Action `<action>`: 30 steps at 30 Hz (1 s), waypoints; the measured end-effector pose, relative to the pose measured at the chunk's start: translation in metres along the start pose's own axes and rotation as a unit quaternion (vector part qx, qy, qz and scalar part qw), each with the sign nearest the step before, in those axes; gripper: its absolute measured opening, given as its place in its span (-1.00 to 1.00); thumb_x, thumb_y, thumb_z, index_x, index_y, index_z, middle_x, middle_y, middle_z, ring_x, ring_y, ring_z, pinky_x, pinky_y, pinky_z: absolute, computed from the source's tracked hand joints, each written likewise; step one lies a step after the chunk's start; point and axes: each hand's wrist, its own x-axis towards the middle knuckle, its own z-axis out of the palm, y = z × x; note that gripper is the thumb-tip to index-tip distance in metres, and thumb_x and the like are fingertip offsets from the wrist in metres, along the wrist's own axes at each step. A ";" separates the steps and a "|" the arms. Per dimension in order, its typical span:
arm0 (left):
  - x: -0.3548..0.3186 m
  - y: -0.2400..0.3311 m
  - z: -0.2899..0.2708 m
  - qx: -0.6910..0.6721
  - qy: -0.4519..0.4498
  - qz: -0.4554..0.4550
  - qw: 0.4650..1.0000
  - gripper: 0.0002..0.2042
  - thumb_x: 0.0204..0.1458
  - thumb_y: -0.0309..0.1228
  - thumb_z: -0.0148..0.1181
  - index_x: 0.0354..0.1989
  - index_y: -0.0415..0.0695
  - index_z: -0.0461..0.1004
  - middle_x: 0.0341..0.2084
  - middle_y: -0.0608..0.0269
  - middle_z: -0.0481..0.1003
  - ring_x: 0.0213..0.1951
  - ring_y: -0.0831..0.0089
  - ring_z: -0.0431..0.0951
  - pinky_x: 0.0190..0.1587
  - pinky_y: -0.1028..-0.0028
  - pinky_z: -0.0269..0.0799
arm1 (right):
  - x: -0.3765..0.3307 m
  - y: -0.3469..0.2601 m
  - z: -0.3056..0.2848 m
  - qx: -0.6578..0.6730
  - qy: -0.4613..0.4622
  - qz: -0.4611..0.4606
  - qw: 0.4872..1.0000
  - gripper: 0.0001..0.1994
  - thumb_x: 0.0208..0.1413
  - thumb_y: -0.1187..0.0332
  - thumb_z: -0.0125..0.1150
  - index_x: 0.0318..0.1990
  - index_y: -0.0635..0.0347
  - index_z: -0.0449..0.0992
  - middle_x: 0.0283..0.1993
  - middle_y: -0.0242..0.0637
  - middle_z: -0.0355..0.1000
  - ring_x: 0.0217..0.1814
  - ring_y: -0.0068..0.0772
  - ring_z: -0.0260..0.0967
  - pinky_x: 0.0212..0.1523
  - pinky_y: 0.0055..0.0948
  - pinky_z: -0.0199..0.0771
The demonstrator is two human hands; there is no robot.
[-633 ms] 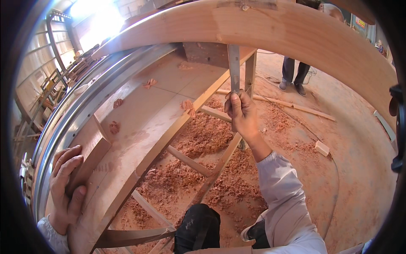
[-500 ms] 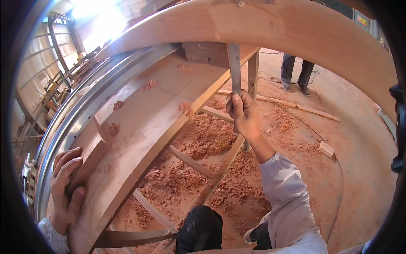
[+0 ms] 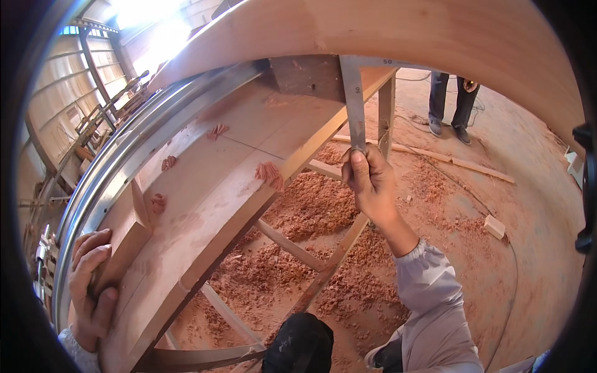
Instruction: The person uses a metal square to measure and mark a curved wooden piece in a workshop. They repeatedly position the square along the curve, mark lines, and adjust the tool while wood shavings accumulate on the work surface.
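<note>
At the far left our left hand (image 3: 90, 286) lies spread, fingers curled over a wooden block (image 3: 124, 239) on the long sloping board of the desk (image 3: 211, 186), beside one curved metal rail (image 3: 118, 161). Four clumps of shavings (image 3: 269, 174) dot that board. Further right our right hand (image 3: 368, 180) pinches the lower end of one metal square (image 3: 353, 105), its long blade standing nearly upright under the curved beam (image 3: 435, 37), with a person's two legs (image 3: 451, 99) beyond.

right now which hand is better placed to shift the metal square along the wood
Right. The right hand already pinches the metal square, while the left hand lies far off on a wooden block.
</note>
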 end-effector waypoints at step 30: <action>-0.025 -0.025 0.011 0.062 0.035 -0.018 0.997 -0.44 0.27 0.02 0.05 0.32 -0.06 0.41 0.28 -0.14 0.43 0.38 -0.07 0.33 0.49 -0.06 0.05 | 0.000 -0.002 0.003 0.006 0.006 -0.015 1.000 -0.73 0.54 0.19 -0.01 -0.12 0.21 0.45 -0.53 -0.39 0.40 -0.60 -0.74 0.12 -0.58 -0.64 0.10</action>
